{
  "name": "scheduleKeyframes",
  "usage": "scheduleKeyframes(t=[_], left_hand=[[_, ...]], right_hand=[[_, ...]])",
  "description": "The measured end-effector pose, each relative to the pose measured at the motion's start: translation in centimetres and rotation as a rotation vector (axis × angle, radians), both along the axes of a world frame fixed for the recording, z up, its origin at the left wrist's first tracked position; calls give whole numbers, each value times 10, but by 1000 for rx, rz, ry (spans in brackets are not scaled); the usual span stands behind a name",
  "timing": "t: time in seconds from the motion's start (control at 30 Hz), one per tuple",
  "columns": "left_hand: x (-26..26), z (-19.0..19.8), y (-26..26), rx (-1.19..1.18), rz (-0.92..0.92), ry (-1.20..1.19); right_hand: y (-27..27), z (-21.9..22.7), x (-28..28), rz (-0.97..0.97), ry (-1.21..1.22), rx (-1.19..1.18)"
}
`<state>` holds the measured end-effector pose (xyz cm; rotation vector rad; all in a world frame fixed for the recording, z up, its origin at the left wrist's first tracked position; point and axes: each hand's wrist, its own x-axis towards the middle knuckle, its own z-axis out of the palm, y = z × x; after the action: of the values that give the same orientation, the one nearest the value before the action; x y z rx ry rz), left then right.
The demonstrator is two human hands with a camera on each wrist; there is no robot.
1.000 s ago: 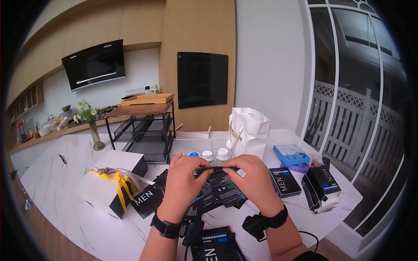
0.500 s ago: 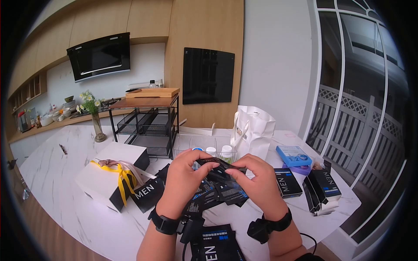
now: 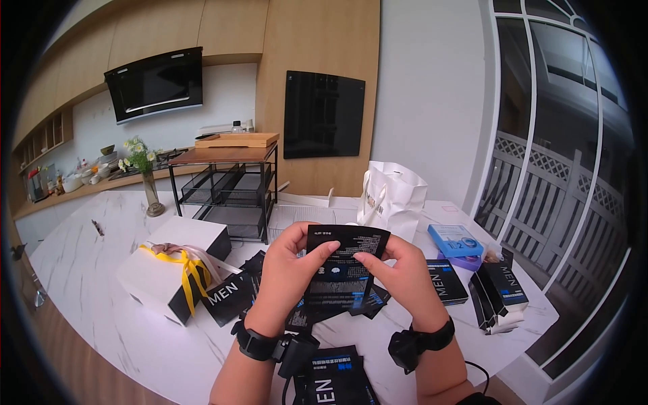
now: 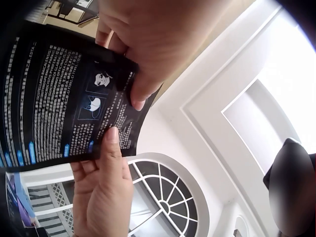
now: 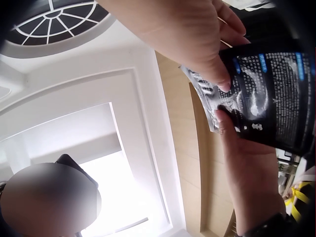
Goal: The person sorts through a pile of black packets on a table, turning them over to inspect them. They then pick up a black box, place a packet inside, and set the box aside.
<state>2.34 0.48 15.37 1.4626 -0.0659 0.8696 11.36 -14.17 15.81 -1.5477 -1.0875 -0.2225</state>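
Note:
My left hand (image 3: 287, 273) and right hand (image 3: 405, 273) hold a black printed packet (image 3: 341, 287) upright between them. Both thumbs press on the side facing me, near its upper edge, with the other fingers behind it. In the left wrist view, rows of small white text, blue labels and two little pictures cover the packet (image 4: 64, 98). The right wrist view shows its shiny surface (image 5: 256, 98) creased near the thumbs. Beneath the hands lie more black packets, partly hidden. A packet marked MEN (image 3: 226, 297) lies to the left, and a stack of packets (image 3: 337, 381) sits close to me.
On the left is a white box (image 3: 169, 263) with a yellow ribbon (image 3: 192, 280). A black MEN box (image 3: 445, 283), an opened black box (image 3: 503, 293) and a blue box (image 3: 455, 241) stand right. Behind are a white paper bag (image 3: 391, 199), clear organizer (image 3: 297, 219) and black rack (image 3: 226, 189).
A second ago the packet was pinched along its top edge, then tilted and bent between the hands. It now stands upright with its printed side facing me, hiding the white bottles behind.

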Motion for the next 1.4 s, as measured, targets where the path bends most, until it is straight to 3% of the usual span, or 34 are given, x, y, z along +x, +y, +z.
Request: scheduleKeyframes(t=[0.1, 0.17, 0.47, 0.53, 0.63, 0.73, 0.9, 1.07, 1.17, 1.33, 1.4], left_hand=[[9, -7, 2, 17, 9, -51], [11, -12, 7, 44, 11, 16], [7, -11, 7, 85, 16, 74], [4, -7, 4, -25, -195, 13], [-2, -3, -1, 20, -284, 36], [4, -5, 1, -102, -263, 11], [9, -11, 7, -63, -218, 16], [-3, -2, 0, -62, -340, 40], [2, -5, 5, -117, -296, 1], [3, -3, 10, -254, -177, -34], [5, -3, 5, -219, -164, -87]], right_hand=[[-3, 1, 3, -25, 16, -87], [-2, 3, -3, 48, 181, 139], [-8, 5, -9, 157, 86, 62], [-8, 6, -5, 153, 210, 195], [-7, 6, 0, 117, 160, 189], [-9, 7, -5, 145, 139, 176], [-7, 5, -13, 199, 133, 152], [-6, 6, -1, 161, 181, 209], [-2, 8, -10, 253, 300, 315], [-2, 2, -5, 159, 156, 81], [0, 1, -2, 163, 177, 129]])
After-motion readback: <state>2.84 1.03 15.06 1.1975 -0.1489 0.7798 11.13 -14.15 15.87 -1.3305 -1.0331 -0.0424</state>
